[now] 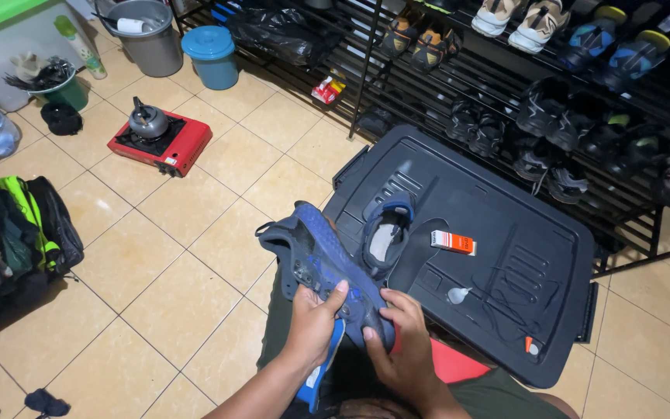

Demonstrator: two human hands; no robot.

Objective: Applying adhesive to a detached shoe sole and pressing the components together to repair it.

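Both hands w/ a dark blue shoe held sole-up over the person's lap, above a tiled floor. Left hand has its grip closed round the shoe's middle, thumb across the sole; right hand pinches the toe end, fingers curled under. Just beyond, a black plastic lid lies flat on the floor, carrying the 2nd blue shoe, an insole, a small orange-and-white box and black laces. Behind: shoe rack w/ several pairs. At left, red portable stove w/ kettle.
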